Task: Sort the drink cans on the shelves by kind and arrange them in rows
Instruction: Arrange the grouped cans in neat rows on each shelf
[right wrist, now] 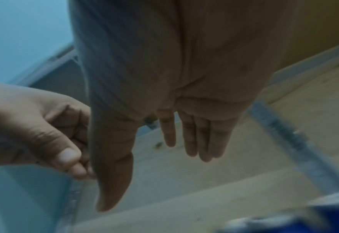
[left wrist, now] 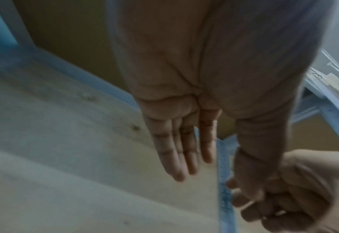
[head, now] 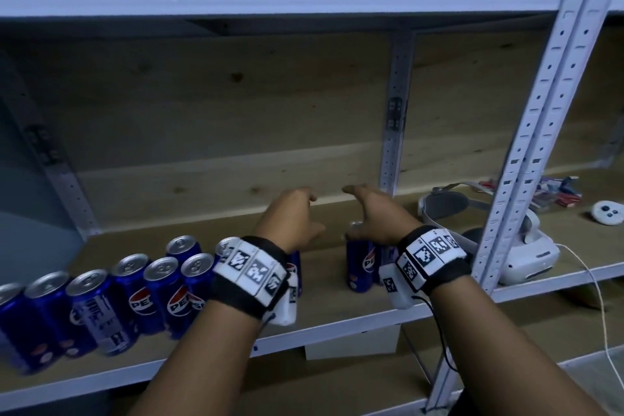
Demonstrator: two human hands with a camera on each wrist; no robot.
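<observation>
On the wooden shelf (head: 337,311), upright blue Pepsi cans (head: 158,290), silver tops; both hands, left (head: 290,219), right (head: 374,216), empty, fingers relaxed

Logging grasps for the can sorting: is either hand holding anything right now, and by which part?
Nothing is held. The left hand and right hand hover above the blue cans, fingers straight and empty.

Blue Pepsi cans (head: 101,304) standing upright, clustered at left on wooden shelf (head: 337,300); two more cans (head: 359,263) standing apart, mid-shelf.
</observation>
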